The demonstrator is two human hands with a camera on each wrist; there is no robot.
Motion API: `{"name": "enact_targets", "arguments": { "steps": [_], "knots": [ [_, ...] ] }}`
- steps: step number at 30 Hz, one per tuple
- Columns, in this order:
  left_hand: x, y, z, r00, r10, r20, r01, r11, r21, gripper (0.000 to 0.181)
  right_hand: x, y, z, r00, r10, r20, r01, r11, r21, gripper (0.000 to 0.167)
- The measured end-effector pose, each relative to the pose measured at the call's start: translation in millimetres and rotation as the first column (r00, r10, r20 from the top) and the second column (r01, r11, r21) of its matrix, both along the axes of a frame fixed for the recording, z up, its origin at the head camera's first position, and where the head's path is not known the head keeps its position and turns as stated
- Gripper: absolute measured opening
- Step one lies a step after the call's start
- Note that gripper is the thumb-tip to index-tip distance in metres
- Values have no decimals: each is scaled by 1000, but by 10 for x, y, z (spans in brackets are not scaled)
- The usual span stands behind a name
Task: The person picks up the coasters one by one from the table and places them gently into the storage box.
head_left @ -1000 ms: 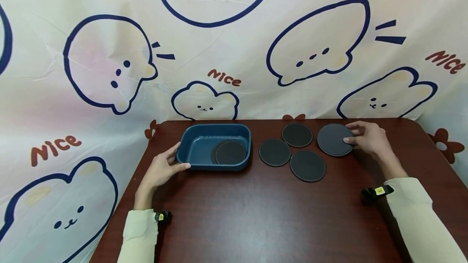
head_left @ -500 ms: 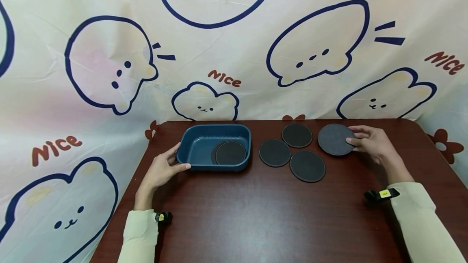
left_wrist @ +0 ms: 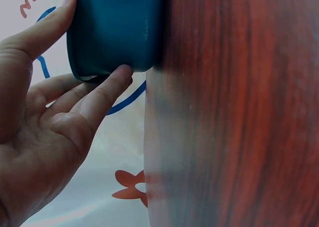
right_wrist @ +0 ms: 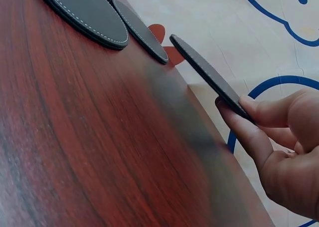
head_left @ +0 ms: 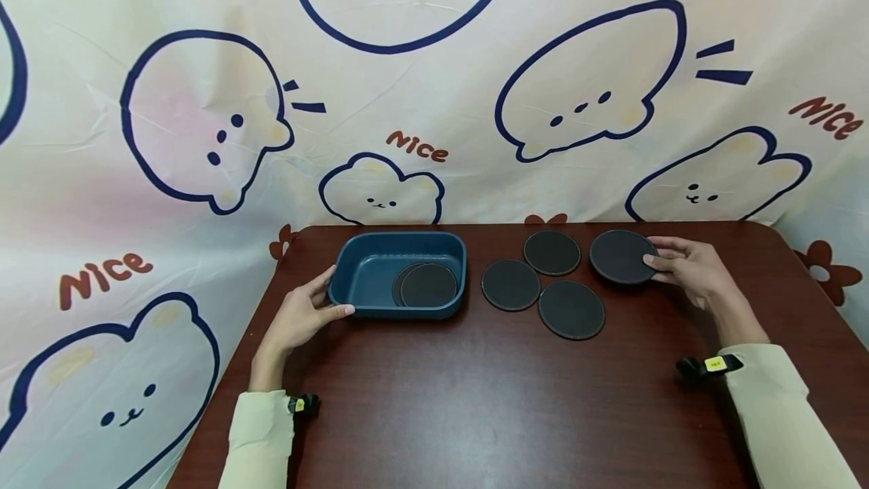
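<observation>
A glossy reddish-brown wood-grain worktop [head_left: 475,398] carries a dark blue rectangular tray [head_left: 363,281] with rounded corners, set near the far edge, left of its middle. Well apart, the left hand [head_left: 299,315] grips the tray's left end with its thumb at the near rim, while the right hand [head_left: 695,270] pinches a flat, dark, round coaster [head_left: 619,256] by its right edge, raised off the worktop near the far edge, right of its middle. Three black, stitched, leather-like coasters [head_left: 572,310] lie close together between the tray and the held one, and at least one more black coaster [head_left: 429,285] lies inside the tray's right end.
</observation>
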State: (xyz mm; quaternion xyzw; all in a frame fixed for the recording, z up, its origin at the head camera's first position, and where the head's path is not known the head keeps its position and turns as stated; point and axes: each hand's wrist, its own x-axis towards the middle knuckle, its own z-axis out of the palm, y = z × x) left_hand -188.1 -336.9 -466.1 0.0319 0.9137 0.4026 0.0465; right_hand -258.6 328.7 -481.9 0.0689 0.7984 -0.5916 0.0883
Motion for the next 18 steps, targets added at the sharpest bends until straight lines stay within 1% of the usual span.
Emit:
{"name": "enact_targets", "arguments": {
  "steps": [8,12,18],
  "knots": [
    [-1,12,8,1000,2,11,-1,1000,-6,95,20,7,-31,1000,9,20,-8,997,-71,72],
    [2,24,15,1000,-3,6,3,1000,-8,94,31,7,-33,1000,3,30,1,992,-128,73],
    [3,15,12,1000,1,6,-1,1000,-8,95,59,-2,-15,999,-14,35,21,973,-231,73]
  ]
}}
